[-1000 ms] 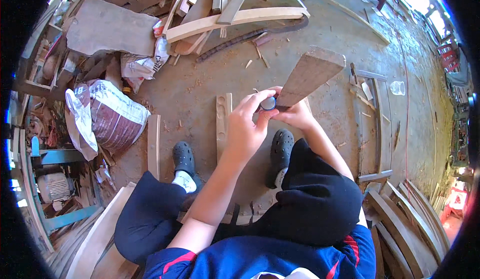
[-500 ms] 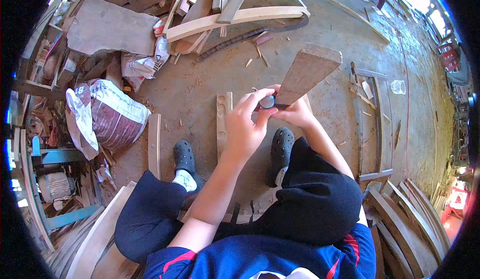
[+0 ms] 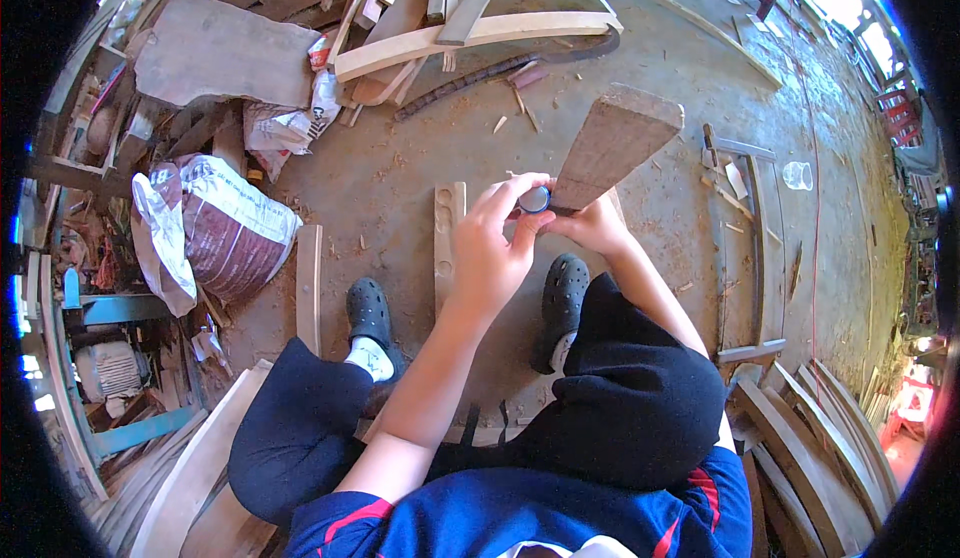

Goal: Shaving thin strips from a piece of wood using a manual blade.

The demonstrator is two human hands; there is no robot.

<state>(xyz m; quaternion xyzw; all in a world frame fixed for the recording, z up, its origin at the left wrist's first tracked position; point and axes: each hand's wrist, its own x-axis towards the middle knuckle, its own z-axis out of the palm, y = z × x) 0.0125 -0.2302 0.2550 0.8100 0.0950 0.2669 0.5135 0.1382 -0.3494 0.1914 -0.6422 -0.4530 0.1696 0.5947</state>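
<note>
My left hand is closed around a small round object with a silver top and blue rim, its thumb and forefinger curled about the rim. Against the side of that object rests a long rough wooden board, tilted up and away toward the upper right. My right hand grips the board's near end, with some fingertips hidden behind it. On the floor just beyond my hands and between my feet lies a wooden strip with round hollows.
Stacked wood and curved slats lie ahead; a slab and bulky sacks at left, beside a blue metal frame with a motor. Right are a frame saw, plastic cup, cord and curved timber pieces.
The board has shifted slightly left compared with a second ago, along with small movements of both my hands. Both still hold their things in the same grip.
</note>
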